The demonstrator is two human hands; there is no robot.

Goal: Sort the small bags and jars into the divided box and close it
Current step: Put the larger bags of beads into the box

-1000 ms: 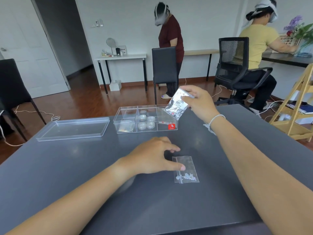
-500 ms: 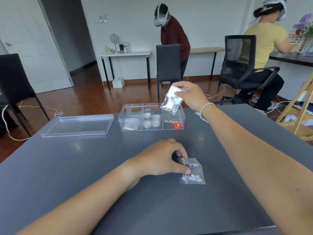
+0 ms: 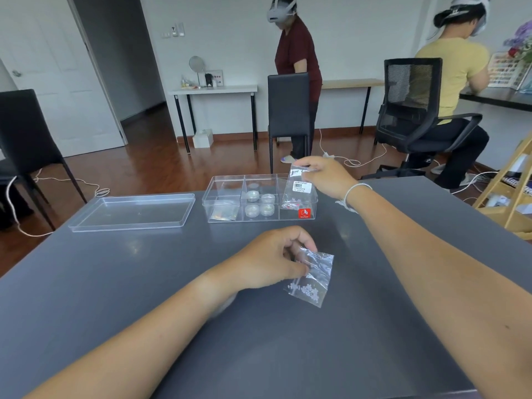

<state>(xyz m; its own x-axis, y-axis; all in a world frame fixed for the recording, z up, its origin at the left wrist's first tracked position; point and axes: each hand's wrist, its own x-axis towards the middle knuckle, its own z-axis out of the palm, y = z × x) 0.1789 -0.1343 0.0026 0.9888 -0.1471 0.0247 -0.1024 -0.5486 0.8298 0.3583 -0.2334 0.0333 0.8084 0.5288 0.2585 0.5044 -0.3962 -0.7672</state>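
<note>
A clear divided box [image 3: 223,194] stands open near the far edge of the grey table [image 3: 115,283]. Its middle compartment holds several small round jars [image 3: 259,203]; its left one holds a flat bag [image 3: 224,213]. My right hand [image 3: 326,177] pinches a small labelled bag [image 3: 298,189] by its top, hanging over the box's right compartment. Nearer to me, my left hand [image 3: 273,260] grips a clear bag of pale beads [image 3: 312,280], lifted at one end off the table.
The box's clear lid [image 3: 132,211] lies flat on the table to the left of the box. Black chairs [image 3: 288,110] stand beyond the table. Two other people with headsets are at the back of the room.
My right hand has lowered the labelled bag from above the box down into its right compartment. My left hand closed on the bead bag and raised it off the table.
</note>
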